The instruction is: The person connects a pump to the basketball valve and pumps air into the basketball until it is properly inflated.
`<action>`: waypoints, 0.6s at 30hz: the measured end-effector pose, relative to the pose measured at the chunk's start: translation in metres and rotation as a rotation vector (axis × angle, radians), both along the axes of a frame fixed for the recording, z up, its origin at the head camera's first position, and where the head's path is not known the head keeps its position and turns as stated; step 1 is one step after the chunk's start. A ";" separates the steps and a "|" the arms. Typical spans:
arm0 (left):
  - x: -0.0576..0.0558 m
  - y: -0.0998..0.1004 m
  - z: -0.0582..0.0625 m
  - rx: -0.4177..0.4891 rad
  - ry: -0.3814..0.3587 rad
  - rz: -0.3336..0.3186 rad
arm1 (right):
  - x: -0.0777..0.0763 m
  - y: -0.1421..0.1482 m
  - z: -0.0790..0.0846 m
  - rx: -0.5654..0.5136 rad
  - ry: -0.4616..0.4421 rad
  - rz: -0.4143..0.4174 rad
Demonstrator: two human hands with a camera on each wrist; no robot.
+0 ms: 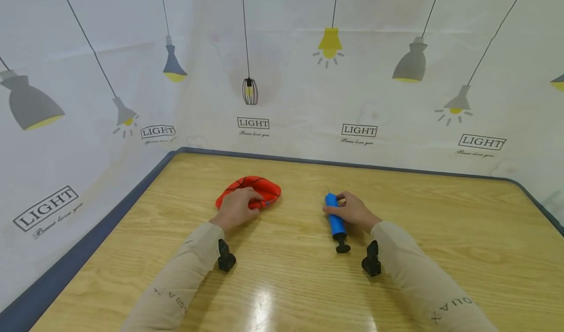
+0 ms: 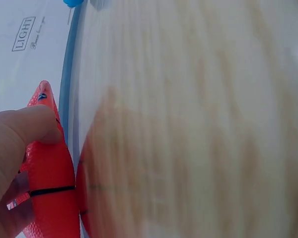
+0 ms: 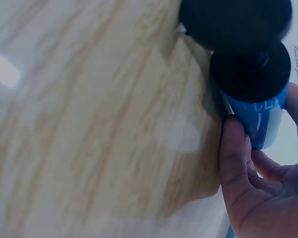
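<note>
Head view, mid-frame: left hand (image 1: 238, 208) is pinching a slack red ball (image 1: 267, 187); right hand (image 1: 353, 213) is gripping a blue pump (image 1: 337, 225) (needle (image 1: 328, 189) pointing frame-top), presumably steadying both.

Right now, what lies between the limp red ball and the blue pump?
In the head view, only bare wooden tabletop shows between the red ball and the blue pump, save part of the right hand at the pump's side.
</note>
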State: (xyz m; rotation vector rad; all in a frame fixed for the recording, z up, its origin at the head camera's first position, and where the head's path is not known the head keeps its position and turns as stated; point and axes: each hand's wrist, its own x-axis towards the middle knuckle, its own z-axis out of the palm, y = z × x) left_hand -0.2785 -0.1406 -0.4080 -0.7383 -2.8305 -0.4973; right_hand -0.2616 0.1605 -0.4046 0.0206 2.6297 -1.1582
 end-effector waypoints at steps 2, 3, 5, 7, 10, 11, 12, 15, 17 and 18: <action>0.001 0.000 0.002 -0.008 0.013 0.014 | 0.000 0.000 0.000 -0.008 -0.005 -0.002; 0.001 0.000 0.003 -0.012 0.018 0.019 | 0.000 0.001 0.000 -0.014 -0.007 -0.004; 0.001 -0.001 0.004 -0.012 0.028 0.025 | 0.000 0.001 0.001 -0.022 -0.013 -0.007; 0.001 -0.002 0.005 -0.007 0.048 0.024 | 0.001 0.001 0.001 -0.028 -0.016 -0.008; 0.001 -0.003 0.005 0.011 0.092 0.013 | 0.001 0.001 0.003 -0.031 -0.022 -0.010; 0.001 -0.003 0.005 0.018 0.109 0.009 | 0.002 0.001 0.003 -0.029 -0.022 -0.010; 0.000 -0.004 0.004 0.022 0.125 0.007 | 0.002 0.001 0.003 -0.028 -0.022 -0.010; 0.000 -0.004 0.004 0.043 0.147 0.001 | 0.001 0.001 0.003 -0.020 -0.022 -0.012; 0.000 -0.005 0.004 0.063 0.154 -0.004 | 0.001 0.002 0.002 -0.016 -0.022 -0.015; -0.001 -0.006 0.004 0.075 0.155 -0.009 | 0.000 0.002 0.002 -0.017 -0.023 -0.016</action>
